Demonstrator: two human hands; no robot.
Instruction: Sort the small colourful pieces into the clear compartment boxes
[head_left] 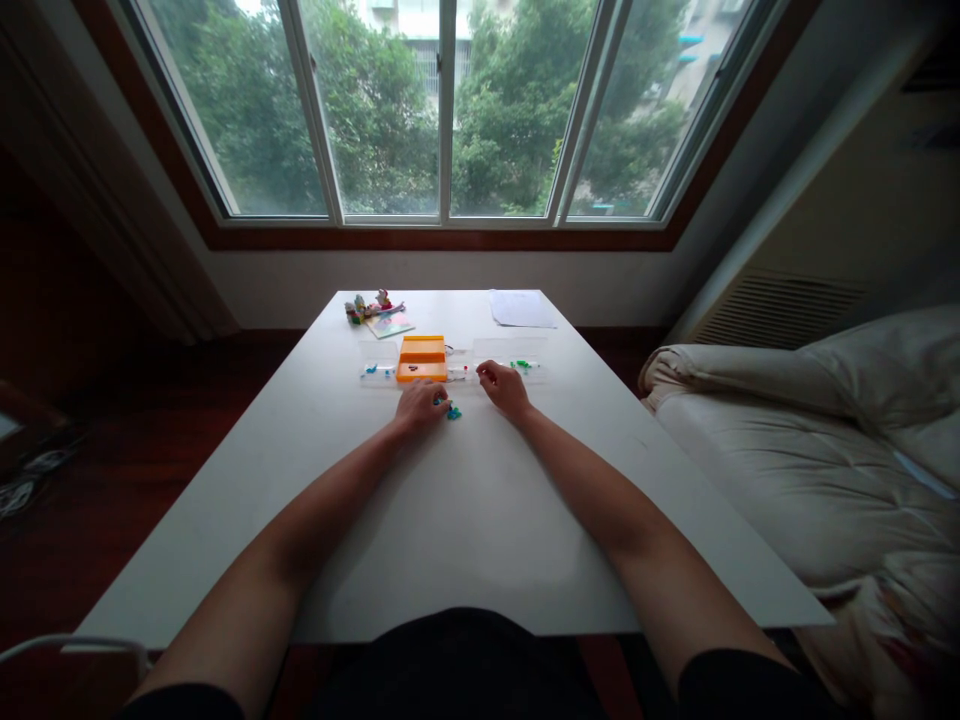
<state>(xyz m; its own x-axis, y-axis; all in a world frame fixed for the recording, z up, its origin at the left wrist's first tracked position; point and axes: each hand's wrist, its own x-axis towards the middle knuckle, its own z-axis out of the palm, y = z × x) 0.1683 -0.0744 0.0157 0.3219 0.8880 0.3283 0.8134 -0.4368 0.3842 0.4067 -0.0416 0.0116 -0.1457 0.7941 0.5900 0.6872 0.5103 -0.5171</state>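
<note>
On the white table, a small pile of blue and green pieces [454, 411] lies in front of me. My left hand [420, 402] rests at the pile's left edge, its fingers curled together against the pieces. Whatever may be between those fingers is too small to name. My right hand [505, 388] is raised near the clear box [541, 350] on the right, fingertips pinched; their contents cannot be made out. Green bits [520, 364] lie in that box. An orange open case [423, 345] with small dark bits stands just beyond my left hand.
Left of the orange case, another clear box [379, 352] holds blue bits [370, 370]. Small toy figures [355, 309] and a coloured card [391, 324] lie at the back left. White paper sheets [523, 308] lie at the back right. A pale sofa [757, 450] stands right of the table.
</note>
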